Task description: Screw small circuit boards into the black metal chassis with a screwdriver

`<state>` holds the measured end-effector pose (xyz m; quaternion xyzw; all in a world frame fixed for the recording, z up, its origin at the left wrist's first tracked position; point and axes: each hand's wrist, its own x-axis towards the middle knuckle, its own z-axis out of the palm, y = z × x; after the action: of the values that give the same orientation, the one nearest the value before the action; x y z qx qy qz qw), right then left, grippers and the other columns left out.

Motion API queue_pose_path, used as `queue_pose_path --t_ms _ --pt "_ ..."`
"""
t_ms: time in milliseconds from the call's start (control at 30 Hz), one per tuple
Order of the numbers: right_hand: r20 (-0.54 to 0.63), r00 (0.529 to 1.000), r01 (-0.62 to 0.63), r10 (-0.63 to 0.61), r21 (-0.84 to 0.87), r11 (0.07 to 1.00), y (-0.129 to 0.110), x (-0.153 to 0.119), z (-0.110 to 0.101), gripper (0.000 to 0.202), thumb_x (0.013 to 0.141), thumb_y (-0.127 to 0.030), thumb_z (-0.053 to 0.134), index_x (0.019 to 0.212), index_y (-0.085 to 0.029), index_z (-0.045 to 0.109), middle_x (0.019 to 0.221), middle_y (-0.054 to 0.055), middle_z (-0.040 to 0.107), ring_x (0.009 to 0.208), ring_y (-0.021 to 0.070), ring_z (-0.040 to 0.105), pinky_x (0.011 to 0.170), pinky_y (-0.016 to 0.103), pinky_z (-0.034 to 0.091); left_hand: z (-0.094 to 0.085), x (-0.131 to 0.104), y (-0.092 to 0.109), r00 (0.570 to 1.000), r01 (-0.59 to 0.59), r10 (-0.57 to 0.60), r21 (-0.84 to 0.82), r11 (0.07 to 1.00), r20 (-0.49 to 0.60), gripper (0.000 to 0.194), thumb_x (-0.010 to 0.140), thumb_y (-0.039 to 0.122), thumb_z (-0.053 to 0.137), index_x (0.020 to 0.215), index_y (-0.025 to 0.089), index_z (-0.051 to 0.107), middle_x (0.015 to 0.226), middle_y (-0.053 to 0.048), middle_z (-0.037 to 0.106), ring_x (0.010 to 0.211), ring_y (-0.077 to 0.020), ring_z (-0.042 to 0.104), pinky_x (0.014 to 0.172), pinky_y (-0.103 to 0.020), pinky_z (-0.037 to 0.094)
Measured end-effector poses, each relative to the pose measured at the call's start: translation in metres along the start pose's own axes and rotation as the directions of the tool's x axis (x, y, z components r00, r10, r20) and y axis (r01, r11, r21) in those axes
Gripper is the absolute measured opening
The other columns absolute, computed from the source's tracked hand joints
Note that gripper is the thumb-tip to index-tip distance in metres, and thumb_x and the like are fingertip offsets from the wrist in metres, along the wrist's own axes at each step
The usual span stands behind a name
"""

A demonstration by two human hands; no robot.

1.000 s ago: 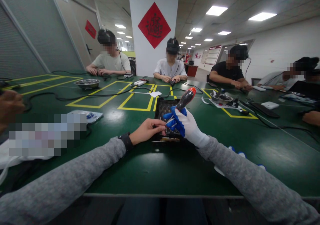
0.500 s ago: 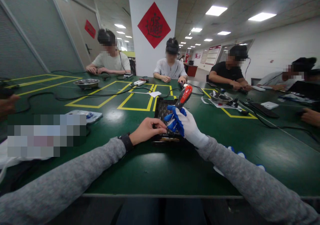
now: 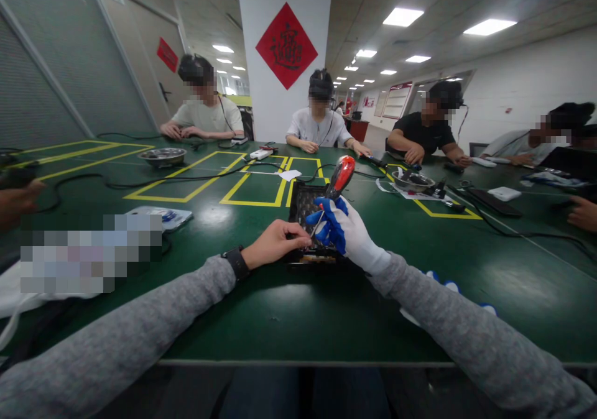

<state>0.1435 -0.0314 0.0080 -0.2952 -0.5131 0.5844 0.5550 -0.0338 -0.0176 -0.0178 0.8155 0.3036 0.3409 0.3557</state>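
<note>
My right hand [image 3: 347, 229], in a white and blue work glove, is closed round a red and black screwdriver [image 3: 341, 176]. The handle leans up and to the right, and the thin shaft slants down toward my left fingertips. My bare left hand [image 3: 280, 242] has thumb and fingers pinched together close to the screwdriver's tip; whatever sits between them is too small to make out. Both hands are over a black case-like thing [image 3: 303, 195] with a patterned inside, lying on the green table. My hands cover much of it.
Left of me lie a pale bag [image 3: 60, 270] and a packet [image 3: 163, 217]. Metal bowls stand further off at left [image 3: 162, 156] and right [image 3: 413, 181]. Another glove [image 3: 450, 286] is beneath my right forearm. Black cables [image 3: 209, 173] cross the table; several people sit around it.
The screwdriver and my gloved hand have shifted slightly left and tilted a little. My left hand stays almost in place. Across the table, a person's arm has reached out to the right.
</note>
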Motion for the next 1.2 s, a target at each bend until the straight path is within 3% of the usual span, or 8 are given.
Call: queue_pose_path --t_ms 167,300,467,600,700,800,1100,1200 --pt "0.032 0.999 -0.042 0.038 0.106 0.994 0.0020 0.0049 -0.0031 0.036 0.082 -0.045 0.050 0.105 -0.016 0.052 0.070 0.001 0.066 0.047 0.0111 0.060 0.042 0.023 0.050 -0.0006 -0.0005 0.0004 0.999 -0.010 0.012 -0.039 0.999 0.049 0.030 0.082 0.037 0.054 0.082 0.010 0.067 0.078 -0.006 0.067 0.073 -0.0134 0.059 0.069 -0.024 0.045" --pt "0.055 0.998 0.034 -0.037 0.064 0.997 0.0033 0.0042 -0.0044 0.036 0.082 -0.041 0.053 0.108 -0.017 0.052 0.071 0.000 0.065 0.047 0.0094 0.059 0.042 0.020 0.047 0.0026 -0.0002 0.0001 1.000 0.014 -0.015 -0.071 0.997 -0.018 0.032 0.077 0.037 0.061 0.095 0.010 0.063 0.069 -0.002 0.063 0.064 -0.0102 0.055 0.065 -0.022 0.044" --pt "0.045 0.997 0.063 -0.063 0.012 0.998 0.0024 0.0002 -0.0014 0.033 0.079 -0.042 0.057 0.103 -0.021 0.048 0.072 -0.001 0.066 0.043 0.0081 0.057 0.039 0.019 0.046 0.0028 -0.0003 -0.0013 1.000 0.011 -0.011 -0.030 1.000 -0.003 0.029 0.076 0.039 0.061 0.076 0.010 0.065 0.072 -0.004 0.065 0.067 -0.0116 0.056 0.065 -0.022 0.043" --pt "0.011 1.000 0.026 -0.027 0.029 0.999 0.0004 0.0007 -0.0013 0.035 0.080 -0.044 0.056 0.106 -0.022 0.048 0.072 -0.001 0.066 0.044 0.0096 0.058 0.040 0.021 0.049 -0.0005 -0.0013 -0.0004 0.998 -0.044 0.047 -0.050 0.998 0.053 0.031 0.083 0.037 0.052 0.077 0.010 0.066 0.080 -0.007 0.067 0.079 -0.0144 0.059 0.076 -0.024 0.044" --pt "0.033 0.999 -0.016 0.014 0.085 0.996 0.0005 0.0027 -0.0037 0.035 0.083 -0.043 0.050 0.108 -0.018 0.052 0.074 0.002 0.067 0.049 0.0116 0.061 0.044 0.023 0.051 -0.0011 -0.0015 0.0008 0.997 -0.038 0.042 -0.056 0.998 0.067 0.033 0.086 0.037 0.048 0.080 0.010 0.066 0.080 -0.006 0.067 0.077 -0.0135 0.058 0.074 -0.023 0.043" --pt "0.043 0.999 0.017 -0.020 0.076 0.997 0.0022 0.0040 -0.0059 0.034 0.083 -0.039 0.052 0.109 -0.018 0.053 0.074 0.002 0.066 0.049 0.0101 0.060 0.044 0.022 0.051 0.0004 -0.0008 0.0027 0.996 -0.019 0.023 -0.048 0.999 0.085 0.035 0.088 0.038 0.044 0.090 0.011 0.065 0.080 -0.004 0.065 0.076 -0.0128 0.057 0.072 -0.023 0.043" --pt "0.037 0.996 0.080 -0.081 0.028 0.996 0.0033 0.0017 -0.0034 0.035 0.079 -0.044 0.057 0.105 -0.022 0.050 0.075 -0.001 0.067 0.046 0.0081 0.058 0.042 0.019 0.048 0.0009 -0.0002 0.0008 1.000 -0.017 0.017 0.041 0.999 0.002 0.033 0.081 0.042 0.053 0.083 0.011 0.064 0.080 -0.004 0.063 0.077 -0.0147 0.056 0.073 -0.025 0.042" --pt "0.021 0.999 0.035 -0.037 0.069 0.997 0.0038 0.0041 -0.0039 0.038 0.080 -0.047 0.053 0.107 -0.020 0.051 0.076 0.001 0.067 0.048 0.0091 0.059 0.044 0.021 0.050 0.0002 -0.0005 -0.0002 0.999 -0.032 0.032 0.038 0.999 0.006 0.032 0.082 0.040 0.052 0.083 0.011 0.064 0.082 -0.005 0.065 0.079 -0.0152 0.057 0.075 -0.026 0.042"
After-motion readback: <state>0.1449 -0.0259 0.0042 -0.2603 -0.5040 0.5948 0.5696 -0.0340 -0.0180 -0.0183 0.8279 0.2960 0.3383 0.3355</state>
